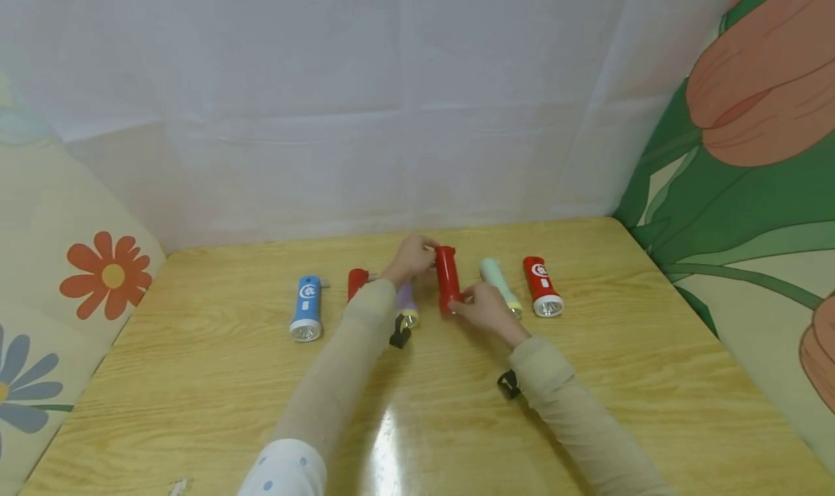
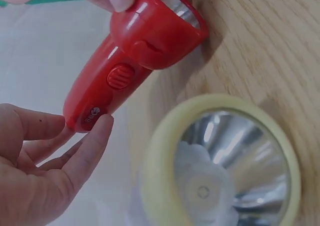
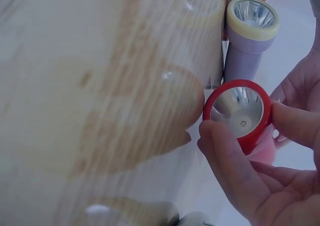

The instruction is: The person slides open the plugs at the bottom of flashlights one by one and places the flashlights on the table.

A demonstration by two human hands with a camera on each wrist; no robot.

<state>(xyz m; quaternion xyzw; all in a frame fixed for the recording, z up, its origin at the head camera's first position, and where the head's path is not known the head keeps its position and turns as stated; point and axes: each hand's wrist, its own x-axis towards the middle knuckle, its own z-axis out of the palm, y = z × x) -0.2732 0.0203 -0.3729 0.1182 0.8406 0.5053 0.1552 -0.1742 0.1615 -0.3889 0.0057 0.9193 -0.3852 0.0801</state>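
Note:
A red flashlight lies at the middle of the row, between my two hands. My left hand holds its tail end, with fingers on either side of it in the left wrist view. Across the lens end, my right hand grips the red rim between thumb and fingers. A ribbed switch shows on the barrel. Just left of it lies a purple flashlight with a pale yellow rim, partly hidden by my left arm. A mint green flashlight lies beside my right hand.
On the wooden table, a blue flashlight lies at left and a red one with a white rim at right. Another red flashlight is partly covered by my left forearm. A white cloth hangs behind.

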